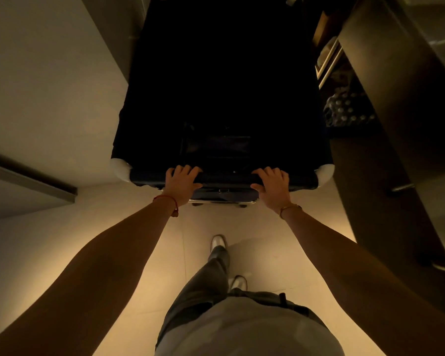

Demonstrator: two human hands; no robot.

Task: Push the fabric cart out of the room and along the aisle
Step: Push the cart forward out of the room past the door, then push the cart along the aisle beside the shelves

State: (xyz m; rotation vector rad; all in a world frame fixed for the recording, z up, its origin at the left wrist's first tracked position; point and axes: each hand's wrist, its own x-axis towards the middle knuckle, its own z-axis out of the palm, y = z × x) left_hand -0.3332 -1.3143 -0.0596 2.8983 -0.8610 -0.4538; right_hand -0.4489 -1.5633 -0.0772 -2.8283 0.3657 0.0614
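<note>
Nearest the lens: the person's torso in a pale top and grey trousers, one pale shoe (218, 242) stepped ahead of the other, mid-stride on the light tiled floor (118, 253). Biggest thing ahead is the fabric cart (221, 86), dark, nearly black in this dim light, filling the gap between a pale wall (49, 73) on the left and dark shelving (401, 104) on the right; contents unreadable. White corner caps show at its two near corners, the left one (120, 168) just beside the wall side, so clearance looks tight on both flanks. Left hand (181, 181) wraps the padded near rim left of centre, fingers curled over the top, thumb under; right hand (271, 185) does the same right of centre, both closed around the rim, arms straight. Red cord (166, 200) on left wrist, thin bracelet (289, 208) on right. Judgement: push step is under way, cart probably in or at the doorway. To do it well: keep equal pressure through both hands so the cart tracks straight, push low and forward instead of down on the soft rim, take short steps so toes stay off the chrome base bar (222, 201), and watch the right side, where stuff on the shelves could snag the fabric.
</note>
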